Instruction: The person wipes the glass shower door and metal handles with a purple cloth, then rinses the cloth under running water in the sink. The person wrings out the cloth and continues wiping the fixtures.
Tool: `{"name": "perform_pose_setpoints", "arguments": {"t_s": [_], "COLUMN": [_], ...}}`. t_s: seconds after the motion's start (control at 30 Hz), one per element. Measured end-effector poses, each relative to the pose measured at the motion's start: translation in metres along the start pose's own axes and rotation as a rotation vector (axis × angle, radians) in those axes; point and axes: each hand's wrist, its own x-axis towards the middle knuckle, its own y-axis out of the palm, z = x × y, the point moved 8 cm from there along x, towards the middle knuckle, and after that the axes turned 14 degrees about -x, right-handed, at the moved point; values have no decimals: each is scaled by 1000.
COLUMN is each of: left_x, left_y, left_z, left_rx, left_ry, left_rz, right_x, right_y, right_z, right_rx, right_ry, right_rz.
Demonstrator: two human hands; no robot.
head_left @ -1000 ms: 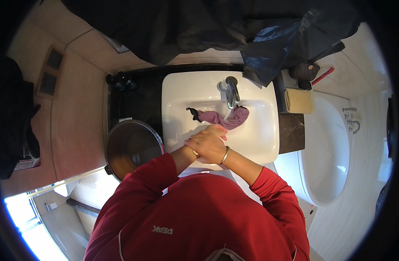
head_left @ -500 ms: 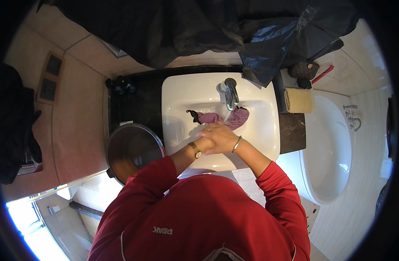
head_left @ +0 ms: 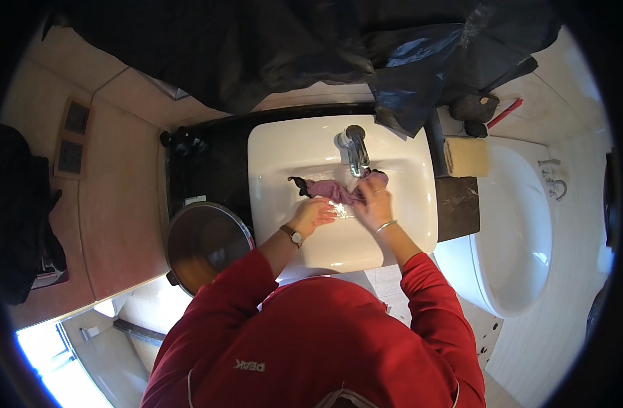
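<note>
A wet purple cloth point(head_left: 327, 190) with black trim lies crumpled in the white sink point(head_left: 406, 221), below the chrome faucet point(head_left: 356, 151). What kind of garment it is cannot be made out. My left hand point(head_left: 313, 215) is open beside the cloth's near edge, fingers stretched toward the middle and wet. Just under the spout, my right hand point(head_left: 375, 206) has its fingers bent onto the right end of the cloth, partly covering it. A watch point(head_left: 292, 235) is on my left wrist and a bangle point(head_left: 387, 226) on my right.
A large round pot point(head_left: 209, 241) stands left of the sink, by the dark counter point(head_left: 213, 163). Black plastic sheeting point(head_left: 410, 81) hangs over the far side. A folded yellow towel point(head_left: 466, 156) lies at the right, before a white bathtub point(head_left: 518, 231).
My hands were clasped together over the near part of the basin. They have come apart: the left moved slightly left, the right went forward onto the cloth under the faucet.
</note>
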Motion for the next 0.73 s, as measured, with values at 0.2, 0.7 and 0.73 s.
{"name": "perform_pose_setpoints", "arguments": {"t_s": [0.2, 0.7, 0.73], "left_x": [25, 119, 123], "left_y": [-40, -57, -58], "left_z": [-8, 35, 33], "left_rx": [161, 598, 596], "left_ry": [138, 500, 503], "left_rz": [-266, 20, 18], "right_x": [6, 30, 33], "right_y": [87, 51, 45], "right_z": [-19, 45, 50], "right_rx": [135, 807, 780], "right_ry": [376, 305, 245], "right_rz": [225, 153, 159]}}
